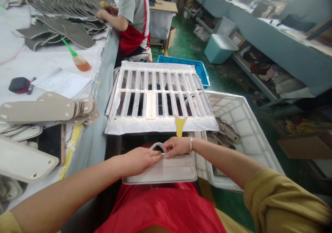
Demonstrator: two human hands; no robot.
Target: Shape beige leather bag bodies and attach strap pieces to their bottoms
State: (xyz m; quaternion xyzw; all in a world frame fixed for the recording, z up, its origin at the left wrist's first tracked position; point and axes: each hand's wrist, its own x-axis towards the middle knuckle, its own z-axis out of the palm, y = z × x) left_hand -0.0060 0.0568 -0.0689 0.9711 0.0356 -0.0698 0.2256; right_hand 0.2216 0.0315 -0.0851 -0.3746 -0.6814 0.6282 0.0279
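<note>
A pale grey leather bag panel (166, 170) lies across my lap over a red apron (160, 208). My left hand (140, 160) is closed and pinches the panel's upper edge near its looped handle (157, 145). My right hand (176, 146) is closed too, pinching the same loop from the right side; a bracelet sits on that wrist. The two hands meet at the handle. A yellow tool (180, 125) hangs off the front edge of the white slotted tray (160, 122) just beyond my hands.
A white plastic crate (241, 122) with leather pieces stands at right, a blue bin (199, 70) behind it. Stacked grey panels (38, 110) and papers (63, 82) lie on the table at left. Farther back, a co-worker in a red apron (133, 18) handles dark pieces.
</note>
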